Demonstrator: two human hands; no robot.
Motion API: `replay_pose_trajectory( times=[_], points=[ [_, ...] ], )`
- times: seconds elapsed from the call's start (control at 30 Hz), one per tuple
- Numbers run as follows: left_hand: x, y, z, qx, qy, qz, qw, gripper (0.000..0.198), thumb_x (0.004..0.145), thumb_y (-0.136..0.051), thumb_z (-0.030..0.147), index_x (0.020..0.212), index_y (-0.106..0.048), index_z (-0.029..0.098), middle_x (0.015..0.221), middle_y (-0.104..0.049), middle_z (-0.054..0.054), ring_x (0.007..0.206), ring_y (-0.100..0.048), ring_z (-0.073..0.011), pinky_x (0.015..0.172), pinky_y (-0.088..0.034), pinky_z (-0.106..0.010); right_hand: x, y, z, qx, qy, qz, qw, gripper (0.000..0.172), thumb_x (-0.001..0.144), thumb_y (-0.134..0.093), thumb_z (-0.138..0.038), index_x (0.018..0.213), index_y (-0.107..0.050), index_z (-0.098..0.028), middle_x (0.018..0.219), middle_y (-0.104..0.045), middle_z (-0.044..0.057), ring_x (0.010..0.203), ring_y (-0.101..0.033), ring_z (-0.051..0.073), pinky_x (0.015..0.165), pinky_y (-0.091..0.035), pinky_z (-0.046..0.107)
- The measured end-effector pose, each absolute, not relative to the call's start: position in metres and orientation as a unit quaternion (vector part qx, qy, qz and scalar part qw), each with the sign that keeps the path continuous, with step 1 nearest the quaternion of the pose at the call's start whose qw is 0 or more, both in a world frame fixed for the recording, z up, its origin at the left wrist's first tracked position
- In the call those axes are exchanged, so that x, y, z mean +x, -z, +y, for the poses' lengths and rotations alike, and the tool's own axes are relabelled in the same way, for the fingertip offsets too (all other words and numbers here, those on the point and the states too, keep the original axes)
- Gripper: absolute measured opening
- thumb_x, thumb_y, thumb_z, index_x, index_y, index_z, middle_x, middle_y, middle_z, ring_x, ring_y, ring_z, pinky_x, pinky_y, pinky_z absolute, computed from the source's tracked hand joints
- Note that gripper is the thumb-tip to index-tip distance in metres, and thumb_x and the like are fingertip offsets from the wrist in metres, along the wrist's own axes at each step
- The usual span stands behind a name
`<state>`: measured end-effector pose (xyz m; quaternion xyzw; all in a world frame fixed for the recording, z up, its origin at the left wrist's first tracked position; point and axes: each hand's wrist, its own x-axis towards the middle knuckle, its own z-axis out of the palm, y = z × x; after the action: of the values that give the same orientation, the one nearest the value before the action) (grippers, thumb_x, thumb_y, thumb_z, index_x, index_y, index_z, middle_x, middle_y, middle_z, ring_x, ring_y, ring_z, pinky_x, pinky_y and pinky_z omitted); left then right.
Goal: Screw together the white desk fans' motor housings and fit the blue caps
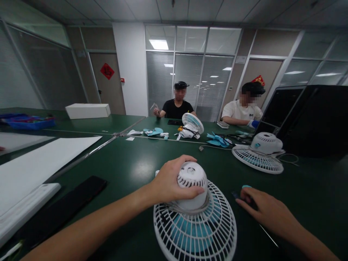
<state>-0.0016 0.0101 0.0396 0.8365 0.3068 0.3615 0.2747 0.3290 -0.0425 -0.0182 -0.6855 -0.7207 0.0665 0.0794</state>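
Observation:
A white fan (221,221) with a round cage and light blue blades lies face down on the table in front of me. My left hand (171,181) is wrapped around its white motor housing (191,177), thumb on the near side and fingers over the far side. Just right of the fan, my right hand (265,208) is closed around a screwdriver. The screwdriver's thin metal shaft (268,235) sticks out below the palm, and a bit of teal shows above the fingers. Most of its handle is hidden. By my right fingertips is a small dark piece (235,195), too dim to name.
Another white fan (258,159) lies face down at right, near a large black screen (312,123). Across the table are two people, a third fan (193,125), and blue fan blades (217,139). A black slab (81,195), white boards (54,152) and a blue tray (29,123) lie left.

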Motion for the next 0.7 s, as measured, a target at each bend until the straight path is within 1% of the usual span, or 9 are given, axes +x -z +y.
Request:
replay_pose_trajectory(
  times=[0.1, 0.2, 0.27, 0.33, 0.4, 0.5, 0.57, 0.63, 0.7],
  points=[
    [-0.001, -0.04, 0.01, 0.837, -0.362, 0.305, 0.276, 0.068, 0.067, -0.075, 0.052, 0.122, -0.053, 0.019, 0.115, -0.067, -0.01, 0.099, -0.064, -0.0277, 0.089, -0.05, -0.047, 0.316, 0.013, -0.044, -0.68, -0.091, -0.724, 0.071, 0.034, 0.088, -0.045, -0.05, 0.08, -0.064, -0.023, 0.077, -0.067, 0.005, 0.068, -0.064, 0.021, 0.061, -0.047, 0.033],
    [-0.001, -0.04, 0.008, 0.837, -0.359, 0.307, 0.277, 0.068, 0.067, -0.075, 0.052, 0.122, -0.053, 0.019, 0.114, -0.067, -0.01, 0.098, -0.065, -0.0277, 0.088, -0.051, -0.046, 0.312, 0.009, -0.045, -0.669, -0.141, -0.718, 0.13, 0.034, 0.087, -0.046, -0.051, 0.083, -0.065, -0.022, 0.073, -0.067, 0.004, 0.063, -0.062, 0.019, 0.058, -0.046, 0.031],
    [-0.001, -0.041, 0.007, 0.836, -0.358, 0.308, 0.279, 0.067, 0.067, -0.076, 0.052, 0.121, -0.054, 0.019, 0.114, -0.068, -0.01, 0.098, -0.065, -0.0277, 0.088, -0.051, -0.046, 0.314, 0.005, -0.045, -0.656, -0.18, -0.706, 0.198, 0.038, 0.086, -0.048, -0.055, 0.085, -0.066, -0.021, 0.068, -0.067, 0.003, 0.061, -0.062, 0.018, 0.057, -0.048, 0.029],
    [-0.001, -0.042, 0.006, 0.836, -0.36, 0.306, 0.279, 0.066, 0.067, -0.076, 0.052, 0.121, -0.055, 0.019, 0.115, -0.068, -0.01, 0.1, -0.065, -0.0279, 0.089, -0.051, -0.046, 0.317, 0.0, -0.045, -0.647, -0.199, -0.677, 0.288, 0.042, 0.082, -0.054, -0.06, 0.083, -0.066, -0.02, 0.064, -0.066, 0.004, 0.059, -0.062, 0.018, 0.054, -0.049, 0.028],
    [-0.001, -0.043, 0.005, 0.835, -0.363, 0.306, 0.278, 0.066, 0.067, -0.076, 0.052, 0.12, -0.056, 0.018, 0.116, -0.068, -0.01, 0.101, -0.064, -0.0285, 0.09, -0.051, -0.046, 0.318, -0.009, -0.044, -0.646, -0.202, -0.622, 0.395, 0.045, 0.074, -0.063, -0.064, 0.08, -0.066, -0.02, 0.06, -0.066, 0.004, 0.051, -0.058, 0.017, 0.046, -0.047, 0.027],
    [-0.002, -0.045, 0.004, 0.835, -0.362, 0.307, 0.278, 0.068, 0.068, -0.076, 0.055, 0.121, -0.056, 0.018, 0.118, -0.067, -0.011, 0.104, -0.064, -0.0296, 0.09, -0.051, -0.047, 0.309, -0.029, -0.042, -0.62, -0.245, -0.539, 0.515, 0.047, 0.063, -0.076, -0.063, 0.084, -0.067, -0.022, 0.061, -0.069, 0.006, 0.041, -0.053, 0.016, 0.037, -0.045, 0.028],
    [-0.002, -0.046, 0.004, 0.836, -0.357, 0.307, 0.281, 0.069, 0.068, -0.075, 0.056, 0.122, -0.056, 0.018, 0.119, -0.067, -0.011, 0.105, -0.063, -0.0302, 0.09, -0.051, -0.047, 0.294, -0.046, -0.04, -0.58, -0.263, -0.519, 0.57, 0.047, 0.058, -0.082, -0.057, 0.086, -0.066, -0.024, 0.065, -0.071, 0.008, 0.042, -0.056, 0.017, 0.037, -0.048, 0.028],
    [-0.003, -0.046, 0.004, 0.838, -0.354, 0.305, 0.281, 0.07, 0.068, -0.075, 0.057, 0.123, -0.056, 0.018, 0.12, -0.066, -0.011, 0.106, -0.063, -0.0305, 0.091, -0.051, -0.047, 0.271, -0.064, -0.036, -0.525, -0.244, -0.527, 0.622, 0.045, 0.059, -0.084, -0.052, 0.087, -0.063, -0.024, 0.067, -0.071, 0.006, 0.046, -0.06, 0.016, 0.038, -0.05, 0.026],
    [-0.002, -0.047, 0.005, 0.839, -0.353, 0.306, 0.279, 0.069, 0.068, -0.075, 0.056, 0.122, -0.056, 0.018, 0.12, -0.067, -0.011, 0.107, -0.063, -0.0306, 0.091, -0.051, -0.047, 0.242, -0.08, -0.031, -0.452, -0.217, -0.557, 0.663, 0.043, 0.065, -0.082, -0.049, 0.091, -0.057, -0.024, 0.065, -0.069, 0.001, 0.046, -0.061, 0.015, 0.041, -0.052, 0.025]
  ],
)
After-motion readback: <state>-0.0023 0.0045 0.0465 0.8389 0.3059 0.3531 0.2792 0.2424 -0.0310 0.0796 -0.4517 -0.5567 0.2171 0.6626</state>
